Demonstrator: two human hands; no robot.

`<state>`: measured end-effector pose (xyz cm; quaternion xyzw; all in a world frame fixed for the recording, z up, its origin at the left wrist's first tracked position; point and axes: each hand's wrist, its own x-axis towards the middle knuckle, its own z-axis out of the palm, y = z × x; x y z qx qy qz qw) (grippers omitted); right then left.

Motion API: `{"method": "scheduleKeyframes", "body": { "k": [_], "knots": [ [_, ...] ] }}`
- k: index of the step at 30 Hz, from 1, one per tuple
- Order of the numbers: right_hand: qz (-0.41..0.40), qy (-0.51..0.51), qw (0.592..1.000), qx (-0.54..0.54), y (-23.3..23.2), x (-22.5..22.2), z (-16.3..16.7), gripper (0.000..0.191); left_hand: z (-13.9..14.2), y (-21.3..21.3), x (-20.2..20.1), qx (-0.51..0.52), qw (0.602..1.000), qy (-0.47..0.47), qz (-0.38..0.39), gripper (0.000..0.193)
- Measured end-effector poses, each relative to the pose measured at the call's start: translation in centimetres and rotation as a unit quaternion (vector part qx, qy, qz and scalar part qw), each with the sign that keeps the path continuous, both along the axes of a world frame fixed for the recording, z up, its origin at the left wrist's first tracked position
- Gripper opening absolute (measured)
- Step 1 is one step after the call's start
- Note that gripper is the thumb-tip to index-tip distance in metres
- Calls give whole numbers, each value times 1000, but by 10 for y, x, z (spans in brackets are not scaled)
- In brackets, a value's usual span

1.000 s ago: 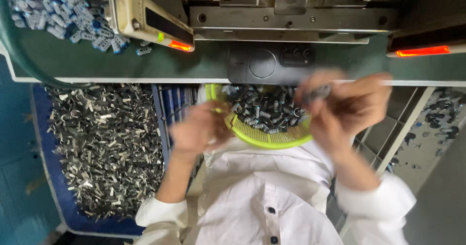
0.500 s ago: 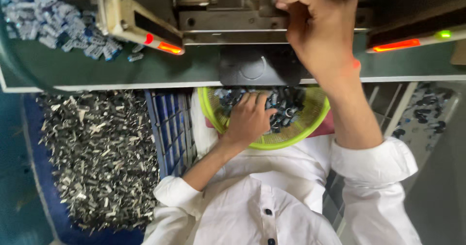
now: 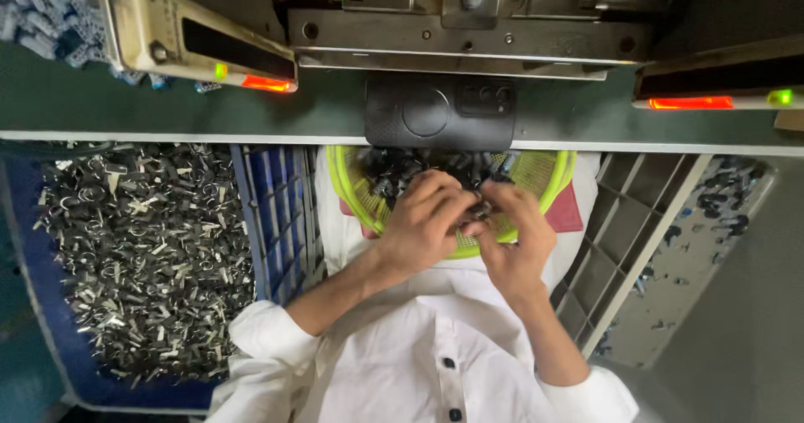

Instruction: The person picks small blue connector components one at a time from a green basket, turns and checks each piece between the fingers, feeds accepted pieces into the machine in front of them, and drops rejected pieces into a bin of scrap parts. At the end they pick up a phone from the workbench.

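Both hands meet over the yellow-green basket (image 3: 548,172), fingertips pinched together on one small dark part (image 3: 479,208); it is too small and too hidden by the fingers to tell which way its long axis runs. The left hand (image 3: 423,226) has a closed grip, its fingers curled down and toward the right so the knuckles face the camera, and its fingertips press on the part from the left. The right hand (image 3: 515,239) comes in from the other side, thumb and forefinger bent inward in a closed pinch on the same piece, the remaining fingers folded beneath. Both forearms rise from rolled white sleeves (image 3: 268,339) and converge at the basket, the left one slanting in from the lower left, the right one nearly straight up from below. The basket sits in the person's lap, just under the edge of the green worktop (image 3: 100,105), and holds a heap of small dark parts (image 3: 394,172). A dark phone (image 3: 440,111) lies on the worktop right above it. To the left a blue crate (image 3: 276,214) is filled with loose metal pieces (image 3: 138,255). On the right stands a grey divided tray (image 3: 624,230).
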<state>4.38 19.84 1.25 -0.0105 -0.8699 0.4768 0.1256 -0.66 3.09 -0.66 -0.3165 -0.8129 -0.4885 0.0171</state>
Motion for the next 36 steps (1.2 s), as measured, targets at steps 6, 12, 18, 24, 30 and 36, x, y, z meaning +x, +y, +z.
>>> {"method": "scheduleKeyframes", "body": {
  "k": [6,12,18,24,30,36],
  "knots": [
    [-41,-82,862,-499,-7,20,-40,24,19,-8,-8,121,989,77,35,32],
    [29,-74,900,-428,-10,14,-39,33,38,-25,-9,43,976,208,43,35],
    [-25,-240,523,-818,-11,-7,-47,19,64,-50,9,214,969,126,2,26],
    [60,-18,896,-440,-9,-60,20,42,50,-56,20,224,926,-225,204,13],
    [93,299,948,53,-11,-168,87,35,31,-59,27,383,881,-258,104,26],
    [56,279,951,122,-14,-196,62,25,23,-73,36,447,851,-249,114,46]
  ]
}}
